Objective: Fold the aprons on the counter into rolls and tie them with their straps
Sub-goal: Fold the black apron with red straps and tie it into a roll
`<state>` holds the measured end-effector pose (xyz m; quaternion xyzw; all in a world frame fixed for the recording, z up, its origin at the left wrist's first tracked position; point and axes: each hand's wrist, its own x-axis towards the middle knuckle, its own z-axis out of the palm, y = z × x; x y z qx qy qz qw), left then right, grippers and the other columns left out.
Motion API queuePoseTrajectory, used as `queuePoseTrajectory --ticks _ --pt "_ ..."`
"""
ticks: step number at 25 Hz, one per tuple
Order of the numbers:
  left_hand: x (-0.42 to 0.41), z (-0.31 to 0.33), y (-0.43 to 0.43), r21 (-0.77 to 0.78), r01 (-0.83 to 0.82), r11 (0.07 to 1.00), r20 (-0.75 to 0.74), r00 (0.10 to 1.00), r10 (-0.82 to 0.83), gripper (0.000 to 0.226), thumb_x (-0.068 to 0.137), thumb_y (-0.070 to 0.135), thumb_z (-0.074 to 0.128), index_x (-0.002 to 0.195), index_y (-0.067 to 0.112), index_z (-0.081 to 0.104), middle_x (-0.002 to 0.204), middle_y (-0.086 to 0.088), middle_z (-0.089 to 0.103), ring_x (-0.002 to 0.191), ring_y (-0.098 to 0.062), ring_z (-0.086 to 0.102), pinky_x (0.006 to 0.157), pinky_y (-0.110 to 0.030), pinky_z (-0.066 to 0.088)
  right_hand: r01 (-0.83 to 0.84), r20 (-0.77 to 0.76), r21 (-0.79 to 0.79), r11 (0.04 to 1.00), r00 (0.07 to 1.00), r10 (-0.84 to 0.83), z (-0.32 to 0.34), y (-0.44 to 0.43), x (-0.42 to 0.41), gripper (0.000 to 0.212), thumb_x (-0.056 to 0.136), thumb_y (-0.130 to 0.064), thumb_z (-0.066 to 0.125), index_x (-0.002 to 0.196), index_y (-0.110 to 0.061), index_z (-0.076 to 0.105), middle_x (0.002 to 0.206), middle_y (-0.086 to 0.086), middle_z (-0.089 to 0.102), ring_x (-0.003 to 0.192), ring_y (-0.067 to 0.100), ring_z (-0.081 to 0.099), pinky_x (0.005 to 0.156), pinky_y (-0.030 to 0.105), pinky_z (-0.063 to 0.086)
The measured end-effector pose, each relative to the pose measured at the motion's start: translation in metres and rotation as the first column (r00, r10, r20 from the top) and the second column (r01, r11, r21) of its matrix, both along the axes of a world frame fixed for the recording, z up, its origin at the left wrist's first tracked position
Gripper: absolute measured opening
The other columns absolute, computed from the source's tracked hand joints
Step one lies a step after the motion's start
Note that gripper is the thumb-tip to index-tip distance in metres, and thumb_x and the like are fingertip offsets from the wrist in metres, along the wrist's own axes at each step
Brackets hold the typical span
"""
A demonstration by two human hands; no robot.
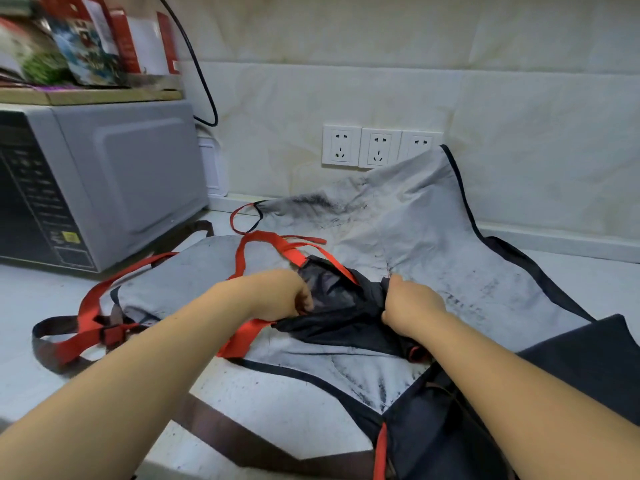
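The left hand (280, 296) and right hand (412, 303) are gripping the dark apron (346, 306) at nine and three o'clock, fingers (306, 301) curling into seemingly limp, light cloth.

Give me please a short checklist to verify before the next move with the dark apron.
1. Left hand and right hand grip the dark apron: ok.
2. Dark apron forms a neat roll: not ok, it is bunched.
3. Red straps lie loose for tying: ok.
4. Grey apron underneath lies flat: not ok, creased and climbing the wall.
5. Sockets uncovered: not ok, the grey apron hides part of one.
6. Microwave apart from the hands: ok.
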<state>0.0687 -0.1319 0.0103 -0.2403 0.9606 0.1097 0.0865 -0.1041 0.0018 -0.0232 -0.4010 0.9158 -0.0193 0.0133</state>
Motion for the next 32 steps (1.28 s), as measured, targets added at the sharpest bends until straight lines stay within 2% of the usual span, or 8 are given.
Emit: queuePoseTrajectory --ticks 5,11,15,19,23,26,28,32 --pt "-0.003 0.006 0.007 -0.164 -0.105 0.981 -0.164 0.983 0.078 0.013 0.087 0.018 0.062 0.078 0.025 0.055 0.089 0.003 0.06 0.087 -0.021 0.058 0.071 -0.028 0.044 0.119 0.104 0.022 0.993 0.987 -0.12 0.005 -0.001 0.0 0.046 0.087 -0.017 0.055 0.13 -0.009 0.041 0.128 0.011 0.054 0.119 0.03 0.053 0.082 0.03 0.042" --pt "0.009 0.045 0.051 -0.606 -0.17 0.777 -0.095 0.985 0.142 0.011 0.088 0.009 0.05 0.088 0.018 0.056 0.103 -0.003 0.058 0.107 -0.026 0.056 0.074 -0.032 0.032 0.278 0.222 0.021 0.96 0.935 -0.276 0.011 0.001 0.0 0.047 0.083 -0.018 0.057 0.127 -0.007 0.046 0.123 0.009 0.058 0.111 0.027 0.059 0.071 0.026 0.041" --pt "0.008 0.007 0.114 -0.531 -0.188 0.826 -0.276 0.96 0.04 0.038 0.087 0.041 0.06 0.118 0.021 0.053 0.114 -0.005 0.054 0.107 -0.027 0.05 0.077 -0.035 0.037 0.323 0.261 -0.043 0.945 0.917 -0.302 0.013 0.003 0.007 0.047 0.085 -0.017 0.059 0.128 -0.006 0.043 0.127 0.01 0.056 0.119 0.027 0.055 0.082 0.028 0.046" --pt "-0.005 -0.049 0.156 -0.426 -0.134 0.895 -0.515 0.849 -0.118 0.052 0.062 0.071 0.055 0.089 0.025 0.058 0.085 0.004 0.051 0.077 -0.02 0.049 0.06 -0.035 0.045 0.354 0.311 -0.069 0.933 0.896 -0.317 0.016 0.007 0.012 0.033 0.083 -0.017 0.057 0.111 -0.011 0.041 0.099 0.008 0.059 0.082 0.023 0.064 0.058 0.022 0.048" --pt "-0.023 -0.065 0.15 -0.298 -0.14 0.944 -0.551 0.833 -0.05 0.057 0.053 0.055 0.079 0.094 0.027 0.051 0.082 0.008 0.05 0.067 -0.016 0.054 0.049 -0.028 0.04 0.381 0.428 -0.04 0.923 0.842 -0.329 0.018 0.013 0.016 0.05 0.068 -0.015 0.062 0.115 -0.005 0.045 0.094 0.01 0.065 0.087 0.026 0.067 0.069 0.032 0.057" --pt "-0.016 -0.06 0.146 -0.204 -0.142 0.969 -0.61 0.792 -0.013 0.046 0.072 0.04 0.077 0.103 0.027 0.046 0.09 0.009 0.055 0.078 -0.016 0.058 0.056 -0.027 0.038 0.388 0.558 -0.051 0.92 0.775 -0.296 0.023 0.023 0.016 0.036 0.063 -0.016 0.065 0.095 -0.003 0.057 0.07 0.015 0.065 0.059 0.028 0.064 0.053 0.036 0.056" --pt "-0.004 -0.053 0.132 -0.036 -0.151 0.988 -0.619 0.779 0.097 0.029 0.086 0.036 0.064 0.105 0.031 0.042 0.1 0.011 0.056 0.089 -0.014 0.056 0.066 -0.029 0.04 0.312 0.575 -0.011 0.95 0.779 -0.25 0.025 0.03 0.012 0.034 0.075 -0.033 0.065 0.084 -0.002 0.055 0.059 0.015 0.056 0.048 0.027 0.056 0.053 0.036 0.055" --pt "0.024 -0.039 0.088 0.315 -0.162 0.935 -0.521 0.794 0.313 0.017 0.088 0.031 0.065 0.094 0.032 0.049 0.082 0.009 0.063 0.068 -0.013 0.063 0.065 -0.028 0.05 0.063 0.438 0.119 0.991 0.892 -0.109 0.035 0.041 0.005 0.071 0.079 -0.073 0.051 0.091 -0.004 0.053 0.076 0.012 0.058 0.062 0.03 0.062 0.064 0.035 0.056"
